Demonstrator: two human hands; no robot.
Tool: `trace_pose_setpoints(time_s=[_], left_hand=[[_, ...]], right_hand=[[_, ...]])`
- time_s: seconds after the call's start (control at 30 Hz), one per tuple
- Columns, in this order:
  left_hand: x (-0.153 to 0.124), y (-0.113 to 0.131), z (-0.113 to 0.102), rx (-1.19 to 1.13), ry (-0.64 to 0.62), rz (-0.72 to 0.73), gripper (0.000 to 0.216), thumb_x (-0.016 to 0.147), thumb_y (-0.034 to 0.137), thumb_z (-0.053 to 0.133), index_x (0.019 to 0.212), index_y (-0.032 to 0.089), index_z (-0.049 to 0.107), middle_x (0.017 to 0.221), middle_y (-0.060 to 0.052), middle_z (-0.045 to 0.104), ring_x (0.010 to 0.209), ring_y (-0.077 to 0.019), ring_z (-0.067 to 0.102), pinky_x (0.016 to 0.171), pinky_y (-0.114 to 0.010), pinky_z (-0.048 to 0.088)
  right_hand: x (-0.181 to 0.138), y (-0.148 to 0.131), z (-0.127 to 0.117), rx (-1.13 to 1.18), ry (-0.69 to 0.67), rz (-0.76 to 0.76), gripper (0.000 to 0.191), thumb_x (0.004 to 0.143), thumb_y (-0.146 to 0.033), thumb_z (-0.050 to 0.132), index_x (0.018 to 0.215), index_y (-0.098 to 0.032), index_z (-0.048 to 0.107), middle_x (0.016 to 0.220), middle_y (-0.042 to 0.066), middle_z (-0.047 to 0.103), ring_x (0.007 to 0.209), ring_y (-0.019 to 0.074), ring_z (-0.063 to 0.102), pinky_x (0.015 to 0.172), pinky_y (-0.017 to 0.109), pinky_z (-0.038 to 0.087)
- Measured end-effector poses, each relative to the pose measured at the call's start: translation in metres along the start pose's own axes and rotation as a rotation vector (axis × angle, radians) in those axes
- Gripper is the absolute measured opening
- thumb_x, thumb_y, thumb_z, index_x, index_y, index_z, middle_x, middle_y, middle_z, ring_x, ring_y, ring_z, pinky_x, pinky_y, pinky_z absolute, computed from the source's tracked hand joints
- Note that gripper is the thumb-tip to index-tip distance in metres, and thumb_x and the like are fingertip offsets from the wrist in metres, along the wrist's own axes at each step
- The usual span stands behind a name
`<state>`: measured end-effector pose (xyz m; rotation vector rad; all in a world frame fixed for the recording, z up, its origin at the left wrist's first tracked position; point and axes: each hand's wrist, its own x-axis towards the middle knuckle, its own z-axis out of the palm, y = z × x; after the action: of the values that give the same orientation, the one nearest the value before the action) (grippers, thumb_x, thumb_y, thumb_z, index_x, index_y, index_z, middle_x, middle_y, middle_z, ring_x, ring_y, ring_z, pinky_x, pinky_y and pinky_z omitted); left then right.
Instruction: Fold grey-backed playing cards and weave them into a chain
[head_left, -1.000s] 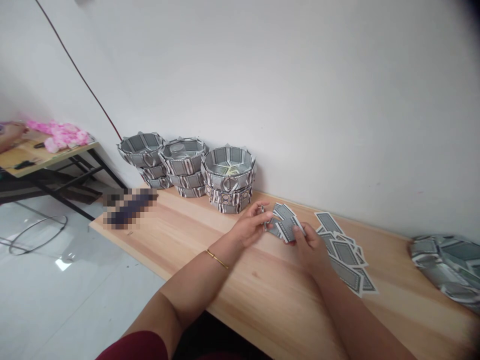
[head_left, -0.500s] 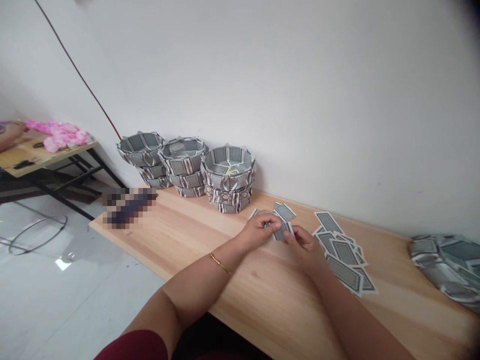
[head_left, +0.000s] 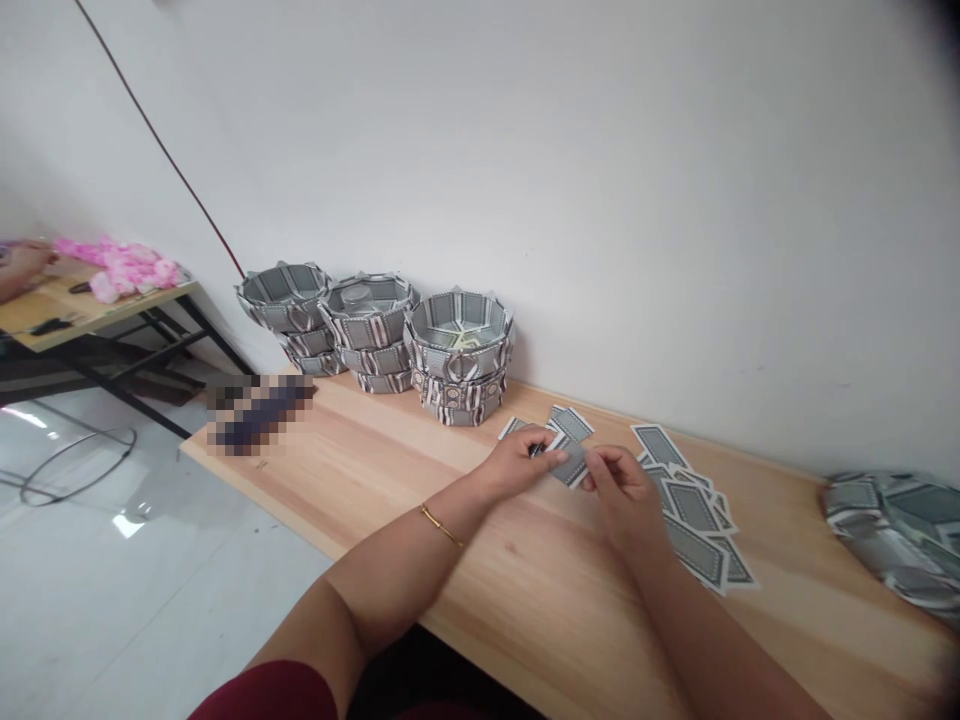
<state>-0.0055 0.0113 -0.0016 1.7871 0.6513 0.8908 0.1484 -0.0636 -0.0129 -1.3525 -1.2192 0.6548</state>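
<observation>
My left hand (head_left: pixel 517 462) is closed in a pinch on the left end of a folded piece of grey-backed playing cards (head_left: pixel 568 462), just above the wooden table (head_left: pixel 390 470). My right hand (head_left: pixel 621 486) pinches the same piece from the right. A few loose cards (head_left: pixel 571 422) lie flat behind the hands. More grey-backed cards (head_left: pixel 694 510) are spread on the table right of my right hand.
Three stacks of round bowls woven from cards (head_left: pixel 379 335) stand against the wall at the back left. Another woven piece (head_left: pixel 892 525) lies at the far right. A blurred dark object (head_left: pixel 255 412) sits at the table's left end. A second table with pink flowers (head_left: pixel 124 265) is far left.
Both hands have closed together on the card piece and shifted slightly right; the fanned cards held a second ago are now folded between the fingers.
</observation>
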Motion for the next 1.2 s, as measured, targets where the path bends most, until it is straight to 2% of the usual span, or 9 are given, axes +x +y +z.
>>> trace_pose_setpoints(time_s=[0.13,0.27,0.37,0.47,0.67,0.8,0.87,1.03,1.2], left_hand=[[0.001,-0.005,-0.002,-0.059,0.024,-0.031,0.030,0.077,0.042,0.057,0.077,0.013,0.062,0.080,-0.003,0.060,0.076,-0.0135,0.053,0.072,-0.025,0.039],[0.001,-0.005,-0.006,0.046,0.062,0.053,0.026,0.078,0.040,0.057,0.078,0.014,0.062,0.085,-0.006,0.061,0.083,-0.0159,0.053,0.079,-0.027,0.039],[-0.001,-0.003,-0.006,0.199,-0.034,0.190,0.023,0.081,0.036,0.054,0.076,0.015,0.061,0.085,-0.007,0.060,0.088,-0.0171,0.052,0.082,-0.029,0.039],[-0.004,-0.001,-0.003,0.258,-0.109,0.239,0.025,0.084,0.036,0.049,0.075,0.016,0.060,0.087,-0.007,0.059,0.089,-0.0167,0.052,0.082,-0.028,0.041],[-0.001,0.000,-0.003,0.137,-0.076,0.178,0.030,0.085,0.041,0.047,0.078,0.015,0.061,0.087,-0.007,0.061,0.089,-0.0163,0.054,0.084,-0.028,0.040],[0.002,-0.002,-0.007,0.067,-0.003,0.095,0.032,0.082,0.044,0.051,0.075,0.014,0.060,0.084,-0.006,0.061,0.084,-0.0157,0.054,0.081,-0.028,0.040],[0.004,-0.003,-0.009,0.034,0.010,0.072,0.033,0.082,0.045,0.051,0.074,0.014,0.060,0.084,-0.006,0.061,0.084,-0.0154,0.054,0.081,-0.027,0.039],[0.004,-0.003,-0.010,-0.031,-0.010,0.038,0.032,0.079,0.044,0.055,0.081,0.013,0.062,0.085,-0.006,0.060,0.083,-0.0152,0.053,0.079,-0.026,0.038],[0.003,-0.006,-0.007,-0.210,0.036,-0.109,0.034,0.077,0.046,0.056,0.075,0.012,0.058,0.070,0.000,0.051,0.067,-0.0104,0.046,0.064,-0.023,0.036]], right_hand=[[0.003,0.006,0.000,0.053,-0.019,0.004,0.018,0.084,-0.039,0.054,0.080,-0.022,0.054,0.061,-0.003,0.053,0.060,0.0136,0.052,0.060,0.026,0.041],[0.004,0.008,0.001,-0.057,-0.100,-0.082,0.016,0.083,-0.037,0.055,0.081,-0.021,0.055,0.071,0.000,0.056,0.064,0.0145,0.052,0.059,0.026,0.041],[0.003,0.004,0.001,-0.168,-0.094,-0.210,0.013,0.085,-0.033,0.052,0.087,-0.021,0.056,0.081,0.003,0.057,0.072,0.0163,0.052,0.064,0.029,0.041],[0.001,-0.002,0.000,-0.271,-0.108,-0.261,0.013,0.086,-0.030,0.049,0.083,-0.021,0.057,0.079,0.002,0.057,0.071,0.0161,0.050,0.065,0.029,0.039],[-0.001,-0.007,-0.001,-0.263,-0.043,-0.147,0.017,0.086,-0.035,0.050,0.082,-0.021,0.059,0.074,0.001,0.059,0.068,0.0154,0.052,0.064,0.027,0.039],[0.000,-0.005,-0.003,-0.185,0.029,-0.013,0.021,0.085,-0.041,0.051,0.081,-0.021,0.058,0.060,-0.003,0.054,0.057,0.0139,0.051,0.058,0.026,0.039],[0.001,-0.002,-0.003,-0.134,0.028,0.018,0.023,0.085,-0.043,0.051,0.081,-0.021,0.057,0.058,-0.002,0.056,0.057,0.0147,0.054,0.060,0.027,0.041],[0.001,0.007,0.001,0.102,-0.009,0.122,0.023,0.081,-0.045,0.057,0.084,-0.022,0.055,0.067,0.001,0.066,0.068,0.0194,0.064,0.072,0.034,0.049],[-0.001,0.012,0.010,0.387,-0.072,0.191,0.021,0.079,-0.042,0.061,0.083,-0.024,0.052,0.074,-0.001,0.066,0.068,0.0166,0.065,0.075,0.036,0.050]])
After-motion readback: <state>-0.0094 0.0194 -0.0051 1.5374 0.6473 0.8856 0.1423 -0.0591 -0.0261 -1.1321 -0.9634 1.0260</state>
